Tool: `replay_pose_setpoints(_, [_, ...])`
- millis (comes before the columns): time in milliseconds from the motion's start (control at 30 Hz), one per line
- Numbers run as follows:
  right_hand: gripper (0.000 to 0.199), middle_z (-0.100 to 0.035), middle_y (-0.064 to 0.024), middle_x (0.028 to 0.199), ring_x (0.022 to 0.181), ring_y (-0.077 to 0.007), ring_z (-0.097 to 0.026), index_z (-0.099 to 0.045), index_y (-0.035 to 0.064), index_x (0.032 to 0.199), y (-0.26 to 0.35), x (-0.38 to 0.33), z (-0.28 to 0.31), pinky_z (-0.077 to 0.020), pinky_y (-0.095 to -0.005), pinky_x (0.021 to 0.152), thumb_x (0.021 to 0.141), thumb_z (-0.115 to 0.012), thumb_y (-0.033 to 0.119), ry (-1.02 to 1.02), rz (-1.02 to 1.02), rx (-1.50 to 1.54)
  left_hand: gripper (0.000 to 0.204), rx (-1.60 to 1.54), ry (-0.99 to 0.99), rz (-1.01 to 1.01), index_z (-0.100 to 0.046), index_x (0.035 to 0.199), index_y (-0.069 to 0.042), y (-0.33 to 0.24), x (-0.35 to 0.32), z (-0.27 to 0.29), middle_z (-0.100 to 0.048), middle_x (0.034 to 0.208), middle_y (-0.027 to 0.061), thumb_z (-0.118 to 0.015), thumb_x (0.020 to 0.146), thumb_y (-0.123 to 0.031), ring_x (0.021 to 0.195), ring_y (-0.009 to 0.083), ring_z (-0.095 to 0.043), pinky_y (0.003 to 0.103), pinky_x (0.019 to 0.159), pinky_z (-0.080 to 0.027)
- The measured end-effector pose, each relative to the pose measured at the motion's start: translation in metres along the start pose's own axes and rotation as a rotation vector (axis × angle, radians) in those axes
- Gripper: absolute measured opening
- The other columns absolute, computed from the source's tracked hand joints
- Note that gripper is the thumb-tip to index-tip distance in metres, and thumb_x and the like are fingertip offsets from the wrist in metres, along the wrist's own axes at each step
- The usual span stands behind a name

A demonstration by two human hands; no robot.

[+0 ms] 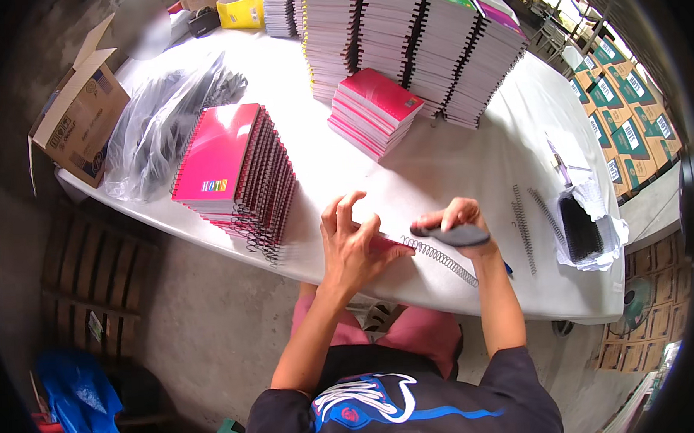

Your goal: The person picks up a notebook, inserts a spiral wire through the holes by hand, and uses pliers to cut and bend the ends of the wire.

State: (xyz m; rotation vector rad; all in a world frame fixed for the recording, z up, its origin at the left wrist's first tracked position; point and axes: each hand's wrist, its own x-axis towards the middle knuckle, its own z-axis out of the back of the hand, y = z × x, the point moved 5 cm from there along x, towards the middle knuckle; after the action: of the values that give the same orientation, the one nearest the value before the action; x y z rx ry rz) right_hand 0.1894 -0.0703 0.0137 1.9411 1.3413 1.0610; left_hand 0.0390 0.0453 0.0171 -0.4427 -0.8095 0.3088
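My left hand (350,243) grips a small pink-red notebook (382,245) near the table's front edge. Its thumb presses along the notebook, and the palm hides most of the cover. From the notebook's right end a loose spiral wire coil (447,263) trails to the right; whether it is threaded into the holes I cannot tell. My right hand (463,214) is closed around a flat, dark grey oval pad (458,235), held just above the coil. To the left stands a stack of spiral-bound red notebooks (219,156). Farther back lies a pile of pink-red notebooks without visible coils (377,107).
Tall stacks of bound books (389,37) line the far side. Loose coils (523,228) and a paper-wrapped bundle of black coils (578,229) lie at right. A clear plastic bag (153,124) and an open cardboard box (83,116) sit at left; cartons (629,119) stand beyond the right edge.
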Motion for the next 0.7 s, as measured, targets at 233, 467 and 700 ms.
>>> replay_pose_setpoints(233, [0.038,-0.069,-0.0186,0.096,0.1,-0.0266,-0.064,-0.071,-0.0032,0.093,0.014,0.01,-0.022,-0.0483,-0.0358,0.091,0.063,-0.051,-0.016,0.089,0.03,-0.465,0.06,0.018,0.018,-0.016,-0.06,0.079,-0.004,0.003,0.001,0.003,-0.041,0.126,0.0159,-0.082,0.049,-0.051,0.116,0.0365,-0.034,0.049,0.095,-0.033])
replay_pose_setpoints(467, [0.046,-0.069,-0.0146,0.1,0.101,-0.0214,-0.064,-0.071,0.0023,0.098,0.007,0.02,-0.026,-0.0495,-0.0282,0.088,0.062,-0.053,-0.019,0.111,0.07,-0.492,0.068,-0.37,0.003,0.269,-0.051,0.081,-0.004,0.035,-0.002,-0.009,-0.032,0.119,0.0178,-0.089,0.04,-0.043,0.109,0.0342,-0.04,0.045,0.075,-0.048])
replay_pose_setpoints(700, [0.035,-0.069,-0.0181,0.096,0.092,-0.025,-0.066,-0.071,-0.0005,0.093,0.011,0.026,-0.027,-0.0517,-0.0327,0.084,0.063,-0.06,-0.014,0.026,0.044,-0.726,0.092,-0.424,-0.074,0.175,-0.035,0.097,-0.005,0.038,-0.005,-0.026,-0.035,0.107,0.0155,-0.09,0.037,-0.047,0.104,0.0299,-0.039,0.042,0.078,-0.044])
